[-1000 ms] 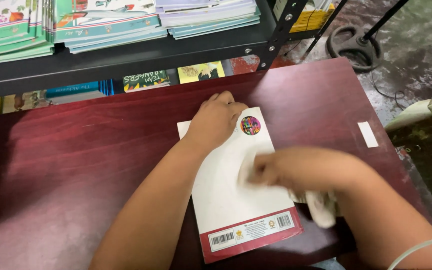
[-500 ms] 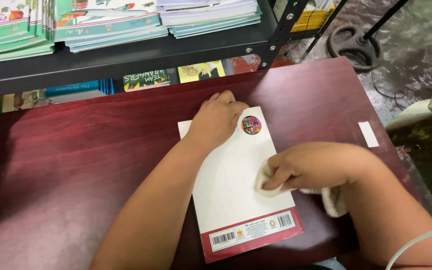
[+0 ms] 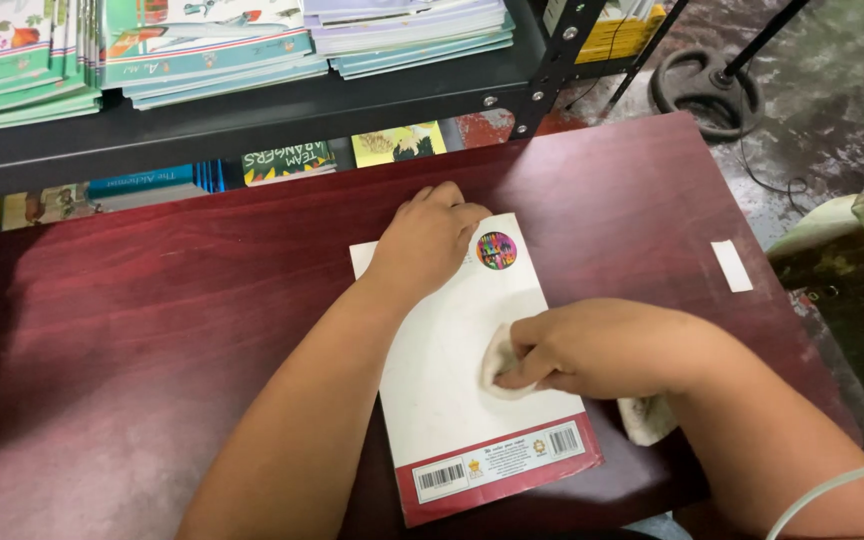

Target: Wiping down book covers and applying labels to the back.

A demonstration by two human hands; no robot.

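**What the view leaves out**

The left hand (image 3: 430, 240) covers the top left corner of the white book (image 3: 452, 350), so that part of the cover cannot be read. The right hand (image 3: 592, 350) hides most of the cloth (image 3: 500, 362); only 2 pale bits show, 1 by the fingers and 1 under the wrist. Both forearms run off the bottom edge. The shelf (image 3: 252, 125) and its stacked books (image 3: 202, 45) are cut off at the top. The print in the book's red strip is too small to make out. A white cable (image 3: 832, 485) leaves the frame at the lower right.
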